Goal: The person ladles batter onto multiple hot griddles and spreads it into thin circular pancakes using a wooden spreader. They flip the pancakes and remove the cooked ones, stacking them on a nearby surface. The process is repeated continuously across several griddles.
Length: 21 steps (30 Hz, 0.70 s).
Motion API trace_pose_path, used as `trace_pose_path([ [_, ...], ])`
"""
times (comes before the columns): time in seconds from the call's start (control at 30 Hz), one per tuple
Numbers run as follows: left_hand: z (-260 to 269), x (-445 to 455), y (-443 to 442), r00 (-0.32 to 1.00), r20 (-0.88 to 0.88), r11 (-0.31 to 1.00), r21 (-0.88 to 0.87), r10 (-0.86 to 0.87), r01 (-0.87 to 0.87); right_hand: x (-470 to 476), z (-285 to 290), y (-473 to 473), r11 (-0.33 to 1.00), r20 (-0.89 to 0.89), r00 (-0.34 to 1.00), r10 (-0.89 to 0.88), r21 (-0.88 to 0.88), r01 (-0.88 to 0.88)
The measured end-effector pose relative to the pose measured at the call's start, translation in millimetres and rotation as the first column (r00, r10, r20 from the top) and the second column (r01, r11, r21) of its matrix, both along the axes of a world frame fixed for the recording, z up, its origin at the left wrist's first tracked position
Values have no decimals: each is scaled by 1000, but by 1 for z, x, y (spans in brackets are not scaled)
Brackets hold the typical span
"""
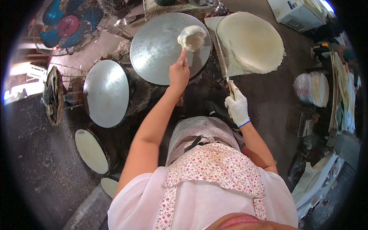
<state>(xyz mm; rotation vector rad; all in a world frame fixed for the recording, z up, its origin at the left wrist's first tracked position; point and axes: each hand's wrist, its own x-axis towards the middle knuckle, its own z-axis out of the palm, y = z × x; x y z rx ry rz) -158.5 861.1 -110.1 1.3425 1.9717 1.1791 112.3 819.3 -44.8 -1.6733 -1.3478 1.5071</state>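
My bare left hand [179, 69] is over a large round metal griddle [155, 49]. A blurred, wet lump of pale dough [192, 38] hangs at its fingers above the griddle's right side. Whether the dough touches the metal I cannot tell. My right hand [238, 105], in a white knitted glove with a blue cuff, grips the handle of a long thin spatula [224, 61]. Its narrow blade lies along the left side of a stack of thin round dough sheets [253, 43]. That stack rests on a pale board [212, 24].
Left of me stands a second round griddle [106, 93]; nearer are griddles bearing pale rounds [92, 151] [109, 187]. A caged electric fan [68, 26] stands at upper left. A plastic-wrapped stack of rounds [312, 89] is at right, and a white box [300, 14] at upper right.
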Motion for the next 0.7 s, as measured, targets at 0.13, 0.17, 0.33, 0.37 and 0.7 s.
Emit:
trace_pose_path([
  [0.13,8,-38,0,940,-311,990,-35,-143,139,-38,-19,-19,997,2,998,-56,56,56],
  [0.17,8,-48,6,936,-324,991,-60,-136,123,-47,-20,-24,996,18,997,-73,59,72],
  [0.33,-4,-79,8,959,-267,987,99,-95,125,-78,-43,-53,967,98,986,-138,229,113],
  [0.37,-2,-83,9,963,-264,991,107,-53,84,-84,-42,-61,965,109,984,-144,238,115],
  [0.7,104,-106,-22,857,506,956,287,-97,-61,-172,-41,15,936,310,945,-103,352,-14],
])
